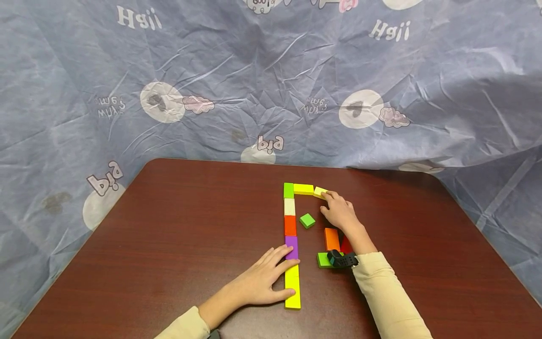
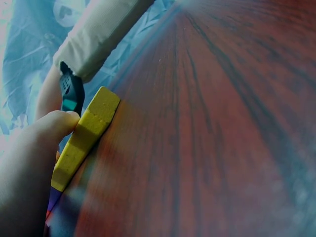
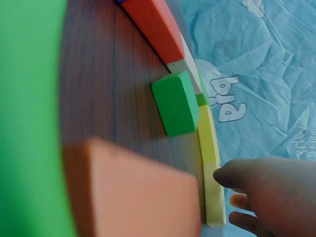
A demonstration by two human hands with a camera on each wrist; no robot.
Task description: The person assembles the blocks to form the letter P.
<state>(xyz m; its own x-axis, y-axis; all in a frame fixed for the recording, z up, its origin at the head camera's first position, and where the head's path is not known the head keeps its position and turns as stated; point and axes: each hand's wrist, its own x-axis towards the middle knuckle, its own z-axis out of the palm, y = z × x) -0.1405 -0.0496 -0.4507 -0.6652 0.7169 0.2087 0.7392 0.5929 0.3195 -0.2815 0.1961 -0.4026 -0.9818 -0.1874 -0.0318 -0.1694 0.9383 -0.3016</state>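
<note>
On a dark reddish-brown table, a person's two bare hands touched a line of coloured blocks shaped like a corner. The left hand lay with fingers spread wide, fingertips on the purple block and the yellow stretch nearest the person, the thumb on that stretch too. Beyond the purple came a red block, a white block and a green corner block, where the line turned right into a bright yellow block. Just beside this, slightly angled, was the pale yellow block; the right hand touched it with an extended fingertip, the thumb held apart. Inside the corner lay a loose green block; an orange block sat nearer, close to the right forearm.
</note>
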